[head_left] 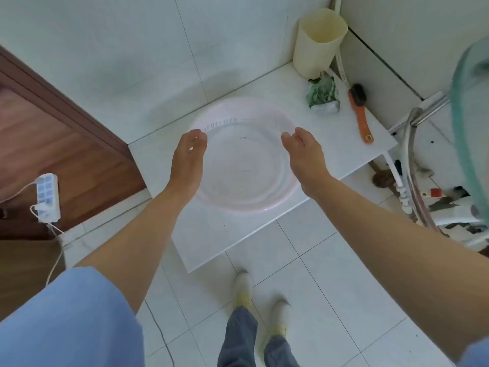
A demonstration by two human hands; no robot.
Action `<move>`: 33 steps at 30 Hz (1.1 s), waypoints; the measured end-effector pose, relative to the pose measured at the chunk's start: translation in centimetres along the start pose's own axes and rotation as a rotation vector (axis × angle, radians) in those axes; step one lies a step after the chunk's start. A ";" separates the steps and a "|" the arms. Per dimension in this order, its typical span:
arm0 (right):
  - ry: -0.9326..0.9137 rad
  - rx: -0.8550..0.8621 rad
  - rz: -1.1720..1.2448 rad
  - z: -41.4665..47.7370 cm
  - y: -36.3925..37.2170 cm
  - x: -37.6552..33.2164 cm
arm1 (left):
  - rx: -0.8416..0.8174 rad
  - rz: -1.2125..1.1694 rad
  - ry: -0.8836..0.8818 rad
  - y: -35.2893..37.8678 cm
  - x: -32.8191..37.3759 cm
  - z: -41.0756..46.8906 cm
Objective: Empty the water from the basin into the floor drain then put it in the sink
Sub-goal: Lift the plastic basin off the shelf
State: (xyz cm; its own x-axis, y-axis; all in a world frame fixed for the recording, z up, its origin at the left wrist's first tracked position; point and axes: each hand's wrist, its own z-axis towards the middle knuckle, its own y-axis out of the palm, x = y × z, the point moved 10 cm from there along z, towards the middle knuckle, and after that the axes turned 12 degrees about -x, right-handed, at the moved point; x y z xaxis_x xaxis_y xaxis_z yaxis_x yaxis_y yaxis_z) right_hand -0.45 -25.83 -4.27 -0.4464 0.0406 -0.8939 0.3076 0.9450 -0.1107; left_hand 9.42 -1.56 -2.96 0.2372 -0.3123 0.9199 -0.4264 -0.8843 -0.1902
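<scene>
A clear, faintly pink plastic basin with water in it sits on a white tiled ledge. My left hand hovers over the basin's left rim, fingers straight and relaxed. My right hand is by the right rim, fingers loosely curved and holding nothing. Whether either hand touches the rim I cannot tell. The green glass sink shows at the far right edge. No floor drain is visible.
On the ledge behind the basin stand a cream plastic bucket, a crumpled green-and-white bag and an orange-handled brush. A power strip with cables lies left by a wooden door. Pipes and clutter sit under the sink. My feet stand on white floor tiles.
</scene>
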 end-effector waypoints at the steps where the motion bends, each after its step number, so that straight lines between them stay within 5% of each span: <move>1: -0.001 0.004 0.008 0.3 0.1 0.2 | 0.008 0.009 0.001 -0.1 -0.3 0.3; 15: 0.120 0.101 -0.215 4.5 -0.8 6.3 | -0.005 0.438 -0.182 -1.0 -6.6 4.7; 33: 0.232 0.243 -0.505 6.9 -1.7 8.0 | 0.067 0.593 -0.350 -1.3 -8.0 7.6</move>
State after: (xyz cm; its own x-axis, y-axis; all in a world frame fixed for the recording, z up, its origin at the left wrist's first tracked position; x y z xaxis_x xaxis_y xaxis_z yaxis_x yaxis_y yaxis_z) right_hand 1.24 -29.34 -14.17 -0.7504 -0.2978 -0.5900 0.1808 0.7661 -0.6167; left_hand 14.75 -0.60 -12.65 0.2533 -0.8334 0.4911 -0.5186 -0.5456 -0.6583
